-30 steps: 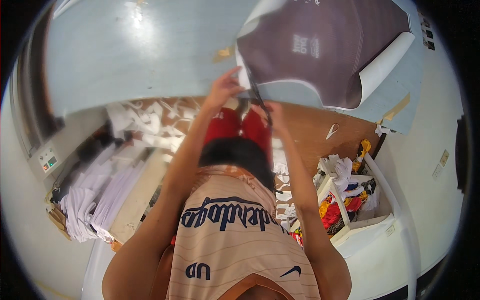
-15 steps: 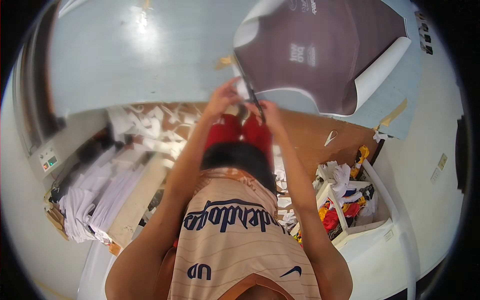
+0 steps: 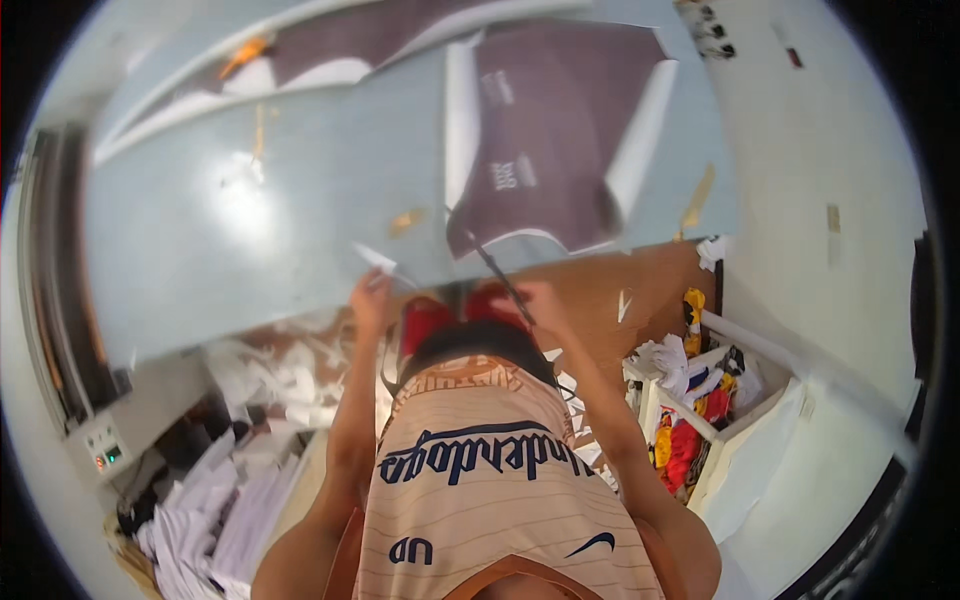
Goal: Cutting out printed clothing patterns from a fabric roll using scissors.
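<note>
My left hand (image 3: 371, 290) had just come away from the near left corner of the dark printed panel (image 3: 555, 120), and now it was left of the panel, pinching a white strip (image 3: 375, 257) that stood apart from it. Half a second earlier that hand was close by the scissors (image 3: 503, 280); I took the gap to mean that the strip was cut free, though blur hid its lower end. My right hand (image 3: 540, 300), nearer me than the panel, was grasping the scissors by the handles, blades reaching to that same corner; I couldn't tell whether they touched. The panel lay on the blue-grey table (image 3: 330, 200), white margins running along its left and right sides, so it looked only partly trimmed.
</note>
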The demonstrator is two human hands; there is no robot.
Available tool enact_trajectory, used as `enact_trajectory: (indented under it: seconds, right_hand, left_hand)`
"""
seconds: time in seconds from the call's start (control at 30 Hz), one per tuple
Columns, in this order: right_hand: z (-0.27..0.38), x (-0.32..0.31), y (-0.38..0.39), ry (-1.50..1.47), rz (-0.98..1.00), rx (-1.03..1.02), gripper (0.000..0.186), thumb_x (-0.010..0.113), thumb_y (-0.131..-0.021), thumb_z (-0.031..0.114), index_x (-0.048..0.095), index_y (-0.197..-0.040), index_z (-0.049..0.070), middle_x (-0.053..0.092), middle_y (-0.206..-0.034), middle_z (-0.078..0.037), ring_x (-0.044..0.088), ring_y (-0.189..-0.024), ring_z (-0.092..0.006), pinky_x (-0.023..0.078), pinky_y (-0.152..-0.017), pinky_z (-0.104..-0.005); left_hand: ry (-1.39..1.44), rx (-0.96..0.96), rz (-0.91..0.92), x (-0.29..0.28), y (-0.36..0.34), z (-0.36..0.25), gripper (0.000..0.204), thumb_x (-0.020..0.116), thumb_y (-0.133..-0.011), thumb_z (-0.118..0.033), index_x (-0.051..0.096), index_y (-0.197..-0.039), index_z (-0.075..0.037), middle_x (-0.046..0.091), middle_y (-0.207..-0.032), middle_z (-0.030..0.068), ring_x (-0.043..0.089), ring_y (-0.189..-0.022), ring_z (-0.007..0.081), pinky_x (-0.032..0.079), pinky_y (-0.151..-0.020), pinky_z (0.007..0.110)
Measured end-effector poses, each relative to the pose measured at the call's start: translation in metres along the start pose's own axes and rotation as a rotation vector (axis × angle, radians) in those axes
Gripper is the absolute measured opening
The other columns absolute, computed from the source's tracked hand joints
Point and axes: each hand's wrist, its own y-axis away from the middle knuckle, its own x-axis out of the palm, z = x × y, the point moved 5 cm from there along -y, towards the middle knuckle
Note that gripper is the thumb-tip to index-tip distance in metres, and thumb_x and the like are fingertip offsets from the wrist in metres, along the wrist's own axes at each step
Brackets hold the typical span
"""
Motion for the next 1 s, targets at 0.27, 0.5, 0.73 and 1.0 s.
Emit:
enact_trajectory:
  seconds: [0.27, 0.5, 0.73, 1.0]
  right_hand:
    - [-0.033, -0.076, 0.092, -0.238, -0.651, 0.044, 0.051, 0.085, -0.087, 0.04, 0.053, -0.062, 0.011, 0.049, -0.052, 0.002, 0.048, -0.042, -0.0082, 0.034, -0.041, -0.0282]
    - [-0.058, -0.073, 0.155, -0.434, -0.909, 0.104, 0.051, 0.087, -0.085, 0.042, 0.054, -0.062, 0.01, 0.048, -0.053, 0.003, 0.048, -0.042, -0.0074, 0.034, -0.041, -0.0267]
    - [-0.071, -0.11, 0.167, -0.259, -1.025, 0.167, 0.044, 0.085, -0.086, 0.038, 0.062, -0.067, 0.006, 0.057, -0.058, -0.002, 0.057, -0.048, -0.0117, 0.044, -0.045, -0.0286]
    - [-0.053, -0.304, 0.147, 0.231, -1.175, 0.128, 0.044, 0.084, -0.078, 0.038, 0.068, -0.077, -0.003, 0.066, -0.071, -0.023, 0.068, -0.065, -0.0368, 0.054, -0.065, -0.047]
  left_hand:
    - [-0.321, 0.242, -0.158, 0.028, -0.014, -0.09, 0.054, 0.079, -0.091, -0.031, 0.064, -0.132, 0.002, 0.069, -0.11, 0.0186, 0.067, -0.09, 0.0284, 0.055, -0.08, 0.039]
    - [-0.631, 0.803, 0.236, 0.158, 0.015, -0.233, 0.105, 0.088, -0.07, -0.051, 0.042, -0.157, -0.014, 0.032, -0.163, 0.0255, 0.03, -0.15, 0.0455, 0.03, -0.119, 0.058]
    - [-1.371, 1.485, 0.832, 0.273, -0.023, -0.247, 0.093, 0.09, -0.064, -0.044, 0.054, -0.147, -0.024, 0.047, -0.153, 0.0178, 0.029, -0.152, 0.0405, 0.013, -0.124, 0.068]
    - [-1.27, 1.662, 1.051, 0.357, -0.006, -0.27, 0.017, 0.066, -0.088, -0.022, 0.076, -0.1, -0.016, 0.067, -0.105, 0.012, 0.061, -0.111, 0.033, 0.043, -0.098, 0.054]
